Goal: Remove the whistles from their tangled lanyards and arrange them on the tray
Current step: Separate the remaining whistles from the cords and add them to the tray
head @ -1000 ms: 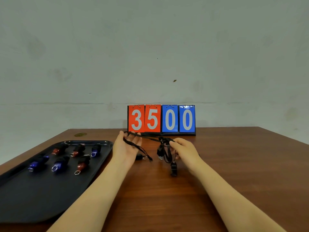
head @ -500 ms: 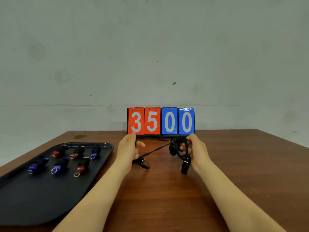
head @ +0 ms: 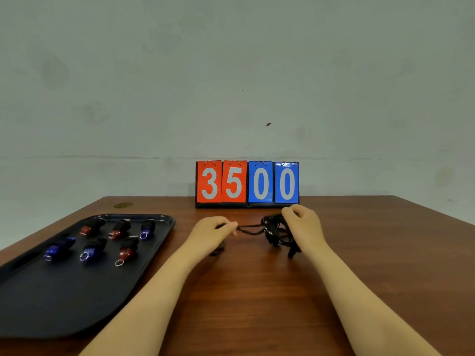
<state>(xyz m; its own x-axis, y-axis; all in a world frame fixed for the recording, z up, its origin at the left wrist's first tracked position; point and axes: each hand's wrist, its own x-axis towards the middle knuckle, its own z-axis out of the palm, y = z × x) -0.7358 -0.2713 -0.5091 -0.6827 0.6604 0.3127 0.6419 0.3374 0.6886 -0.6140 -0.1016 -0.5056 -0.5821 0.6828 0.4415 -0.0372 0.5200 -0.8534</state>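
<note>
While the tangle is not yet undone, best to work slowly and low over the wooden table [head: 257, 304]. Nearest on the left, the black tray [head: 51, 312], with much bare floor at its near end; farther in, six whistles [head: 126, 249] in two rows, red and blue, with small rings. Room enough there for more, in front of the near row.

Farther, at the middle: left hand [head: 208, 233], fingers curled, pinching one black cord [head: 250, 230] at the fingertips. Right hand [head: 303, 224], fingers curled too, gripping the bundle of tangled lanyards [head: 276, 231], a dark clip end hanging below toward the table. Cannot tell if any whistle is inside the bundle.

For the step in hand: hold the bundle firm with the right, draw the single cord out leftward with the left, gently, not tightening the knot. Better to follow the loose loop than to pull hard.

Open table to the right and near. Just beyond the hands, the flip scoreboard [head: 247, 185] showing 3500, so no pulling toward the far side.
</note>
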